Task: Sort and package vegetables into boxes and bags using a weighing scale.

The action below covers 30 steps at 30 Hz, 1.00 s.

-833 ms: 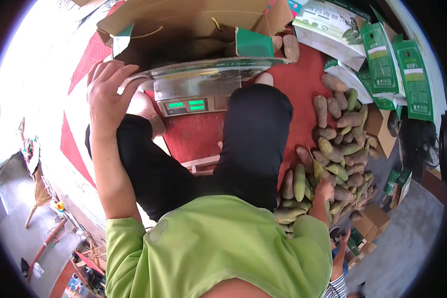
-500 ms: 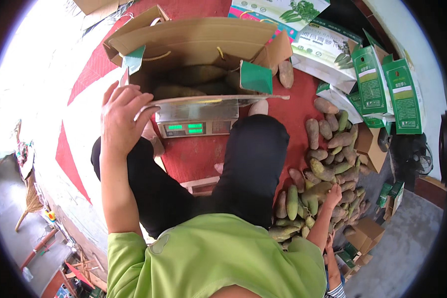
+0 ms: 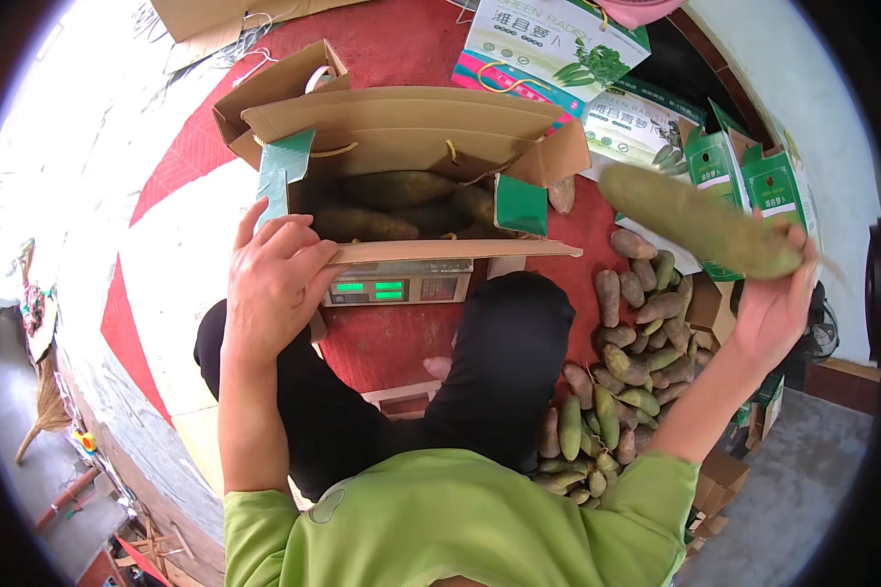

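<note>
Brown cardboard frames the scene: an open box (image 3: 401, 127) sits on a digital scale (image 3: 394, 287) whose green display faces the person, with several long green-brown radishes (image 3: 382, 210) lying inside it. The left hand (image 3: 274, 284) rests flat on the near flap of the box, fingers spread and gripping nothing, just beside the scale's display. The right hand (image 3: 775, 303) is raised out to the side and closed around the end of one long green radish (image 3: 700, 220), which is held in the air, tilted, well apart from the box and above the heap. A pile of loose radishes (image 3: 626, 372) lies on the red mat (image 3: 382, 342) to the person's right, near the knee. Behind the pile, flat green and white printed cartons (image 3: 578, 49) are stacked against the wall, and more green cartons (image 3: 768, 186) stand just past the raised radish. The person wears a green shirt (image 3: 460, 528) and dark trousers (image 3: 499, 362), seated close to the scale.
</note>
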Tool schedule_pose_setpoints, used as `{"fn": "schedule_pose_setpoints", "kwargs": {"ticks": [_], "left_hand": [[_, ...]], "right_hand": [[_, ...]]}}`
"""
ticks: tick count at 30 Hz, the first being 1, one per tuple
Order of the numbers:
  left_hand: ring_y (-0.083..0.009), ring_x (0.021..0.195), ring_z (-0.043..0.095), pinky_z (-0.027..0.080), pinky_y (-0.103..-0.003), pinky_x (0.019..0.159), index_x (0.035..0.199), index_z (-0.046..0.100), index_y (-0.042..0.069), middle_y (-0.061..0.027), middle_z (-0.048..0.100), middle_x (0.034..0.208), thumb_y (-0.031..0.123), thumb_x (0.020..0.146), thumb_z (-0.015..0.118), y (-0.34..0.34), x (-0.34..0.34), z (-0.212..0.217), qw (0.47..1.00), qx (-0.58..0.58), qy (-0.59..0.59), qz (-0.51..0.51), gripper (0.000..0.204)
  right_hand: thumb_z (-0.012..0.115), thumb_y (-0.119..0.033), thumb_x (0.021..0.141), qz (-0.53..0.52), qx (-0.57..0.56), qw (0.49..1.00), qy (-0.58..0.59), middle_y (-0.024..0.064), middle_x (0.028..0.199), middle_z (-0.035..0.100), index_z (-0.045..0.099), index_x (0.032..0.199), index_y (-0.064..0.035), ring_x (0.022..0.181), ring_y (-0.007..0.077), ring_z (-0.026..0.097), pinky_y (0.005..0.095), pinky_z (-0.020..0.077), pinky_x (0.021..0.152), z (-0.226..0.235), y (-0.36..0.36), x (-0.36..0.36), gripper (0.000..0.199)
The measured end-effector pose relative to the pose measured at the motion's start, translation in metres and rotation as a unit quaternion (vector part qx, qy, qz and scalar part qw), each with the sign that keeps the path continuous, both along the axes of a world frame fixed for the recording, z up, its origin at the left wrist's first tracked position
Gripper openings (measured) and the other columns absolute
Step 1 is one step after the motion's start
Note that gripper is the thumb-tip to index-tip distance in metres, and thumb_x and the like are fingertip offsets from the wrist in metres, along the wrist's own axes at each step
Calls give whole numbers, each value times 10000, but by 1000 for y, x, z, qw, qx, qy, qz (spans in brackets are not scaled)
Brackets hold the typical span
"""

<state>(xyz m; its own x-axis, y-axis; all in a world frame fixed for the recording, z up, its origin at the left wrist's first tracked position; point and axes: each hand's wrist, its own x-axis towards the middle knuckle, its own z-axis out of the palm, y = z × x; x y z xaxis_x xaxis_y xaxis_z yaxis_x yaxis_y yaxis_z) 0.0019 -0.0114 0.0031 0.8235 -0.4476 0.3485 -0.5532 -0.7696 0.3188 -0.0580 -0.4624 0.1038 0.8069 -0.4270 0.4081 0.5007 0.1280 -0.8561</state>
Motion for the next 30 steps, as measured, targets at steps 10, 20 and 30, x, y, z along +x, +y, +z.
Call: {"fn": "schedule_pose_setpoints", "kwargs": {"ticks": [10, 20, 30], "left_hand": [[-231, 975, 602, 363, -493, 1035, 813, 692, 97, -36, 600, 803, 177, 706, 718, 7, 2, -7, 1000, 4, -1, -2, 136], [-239, 861, 585, 429, -395, 889, 838, 681, 74, -44, 602, 787, 197, 662, 755, 12, 6, -4, 999, 1, -35, 20, 227], [-230, 853, 588, 452, -381, 835, 860, 696, 71, -32, 610, 799, 224, 665, 768, 12, 7, -9, 998, 5, -57, 26, 258]], "right_hand": [[447, -234, 970, 316, -368, 870, 86, 69, 931, 682, 642, 950, 6, 906, 177, 630, 334, 477, 840, -25, 205, 137, 310], [522, -169, 935, 271, -535, 793, 109, 109, 1020, 679, 589, 1161, 20, 939, 143, 634, 262, 478, 837, -73, 219, 139, 302], [510, -109, 954, -43, -212, 930, 297, 81, 1027, 669, 595, 1179, -8, 901, 149, 628, 264, 490, 786, -135, 78, 11, 261]]}}
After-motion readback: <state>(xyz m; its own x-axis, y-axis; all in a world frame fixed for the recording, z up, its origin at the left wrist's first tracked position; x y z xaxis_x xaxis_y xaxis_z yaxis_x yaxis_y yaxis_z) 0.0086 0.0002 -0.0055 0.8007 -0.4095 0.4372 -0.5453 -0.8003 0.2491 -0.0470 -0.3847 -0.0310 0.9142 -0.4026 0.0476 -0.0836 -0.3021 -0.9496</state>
